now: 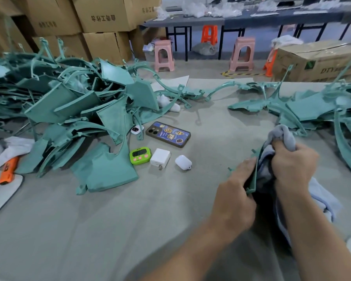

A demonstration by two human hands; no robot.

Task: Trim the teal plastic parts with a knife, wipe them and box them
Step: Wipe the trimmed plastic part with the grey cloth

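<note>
Part: teal part, held edge-on between both hands over the desk.
Left hand: fingers curled, gripping the part's edge.
Right hand: clenched on grey cloth, pressed against the part.
Handling: probably light, thin, springy, with fragile tabs; hold by the rim.

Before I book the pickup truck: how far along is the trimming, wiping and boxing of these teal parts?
Done: no boxed parts show. In hand: the left hand holds one teal part while the right hand grips a grey cloth against it, so wiping; the orange knife lies aside. Left: a big left heap and a right heap lie on the table; whether either is trimmed I cannot tell.
</note>
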